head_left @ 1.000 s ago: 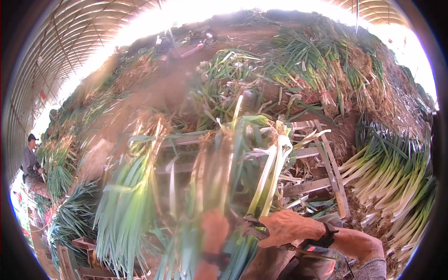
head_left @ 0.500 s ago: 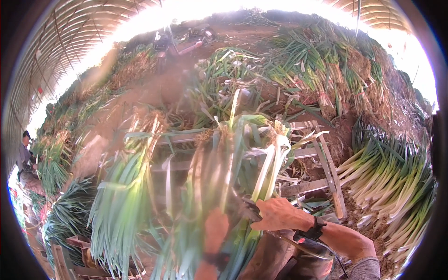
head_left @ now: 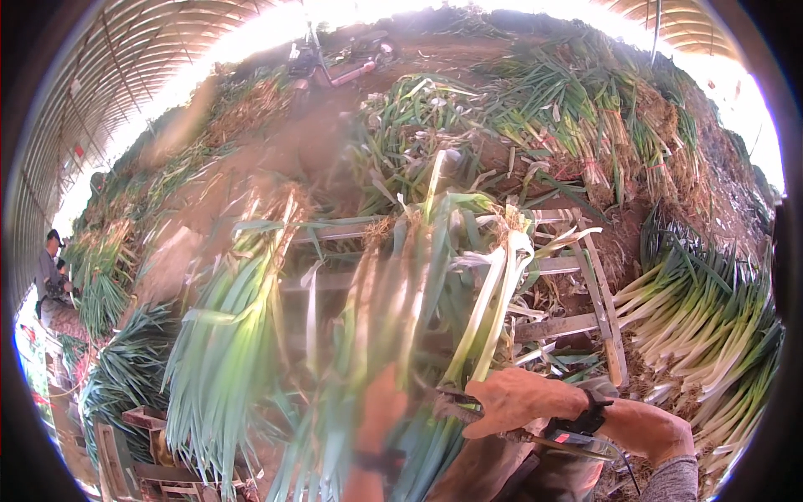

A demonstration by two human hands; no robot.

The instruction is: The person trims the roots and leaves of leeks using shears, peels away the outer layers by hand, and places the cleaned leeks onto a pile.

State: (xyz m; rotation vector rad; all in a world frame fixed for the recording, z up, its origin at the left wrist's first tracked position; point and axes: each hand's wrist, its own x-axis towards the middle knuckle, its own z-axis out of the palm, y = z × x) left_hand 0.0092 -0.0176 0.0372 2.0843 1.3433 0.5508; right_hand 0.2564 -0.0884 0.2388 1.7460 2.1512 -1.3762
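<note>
Right hand: yours (head_left: pixel 512 402), lower centre, gripped a leek (head_left: pixel 481 309) by its stalk
Left hand: yours (head_left: pixel 381 410), blurred, grip unclear
Wooden frame (head_left: pixel 598 289): behind the leek

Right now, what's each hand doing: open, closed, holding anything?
Left hand: motion-blurred against the green onion stalks; its grip cannot be told.
Right hand: closed around the lower end of the same stalks.

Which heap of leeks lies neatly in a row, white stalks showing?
The heap at far right, beside the wooden frame; its white stalks lie parallel, the others look tangled.
</note>
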